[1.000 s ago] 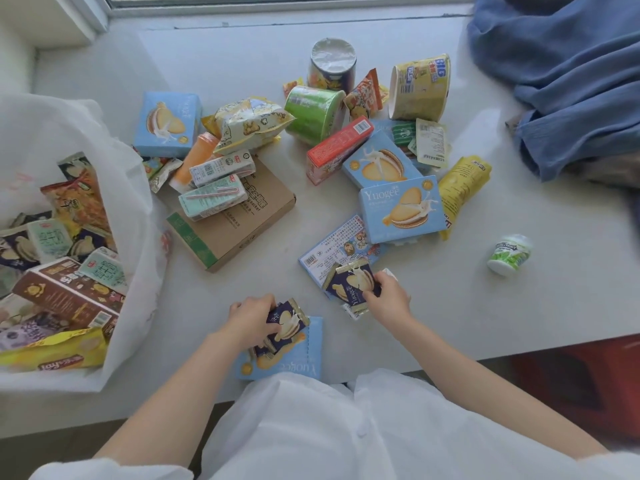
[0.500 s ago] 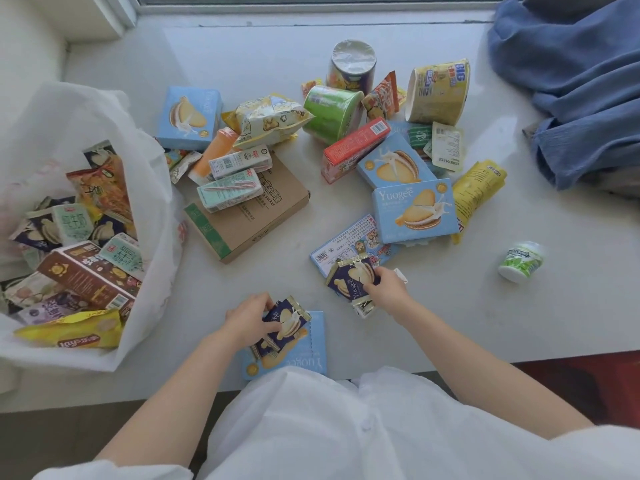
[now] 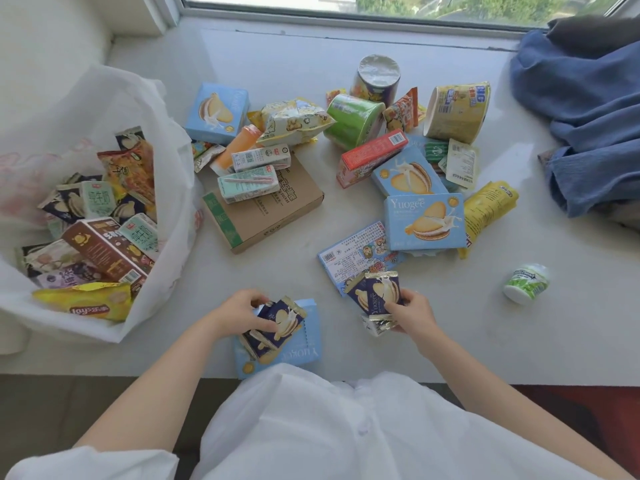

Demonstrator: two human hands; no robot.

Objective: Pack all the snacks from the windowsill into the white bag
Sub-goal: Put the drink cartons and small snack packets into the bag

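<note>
1. Along the far edge: a window frame [image 3: 346,12] with greenery behind the glass; below it a pale, smooth windowsill [image 3: 433,334] runs the full width, with a seam line across its far part.
2. Far left: a white wall corner [image 3: 52,36] meets the sill.
3. Left: the white bag [image 3: 166,202], mouth open, stands on the sill, already holding a brown box, milk cartons, dark biscuit packets and a yellow crisp packet [image 3: 86,303].
4. Centre: a flat cardboard box [image 3: 270,216] with two milk cartons [image 3: 247,183] on top; just beyond it, a light blue biscuit box [image 3: 218,112] and a pale puffed bag [image 3: 294,121].
5. Centre right: a green tub [image 3: 353,121] on its side, a foil-lidded cup [image 3: 377,77] upright, a yellow tub [image 3: 457,109] tilted, a red box [image 3: 372,157], two blue Yuogee boxes [image 3: 424,220], and a yellow pouch [image 3: 488,209].
6. Right, apart from the pile: a small green-and-white pot [image 3: 526,282].
7. Far right: crumpled blue cloth [image 3: 581,109].
8. Near centre: the left hand [image 3: 242,313] clasps dark blue packets [image 3: 277,323] above an open blue box [image 3: 304,348] at the sill's near edge.
9. Just right of it: the right hand [image 3: 412,311] pinches more dark blue sandwich-biscuit packets [image 3: 377,292], which overlap a flat printed box [image 3: 356,254].
10. Near edge: white sleeves and clothing [image 3: 329,427]; dark floor at left, red floor [image 3: 588,403] at right.
</note>
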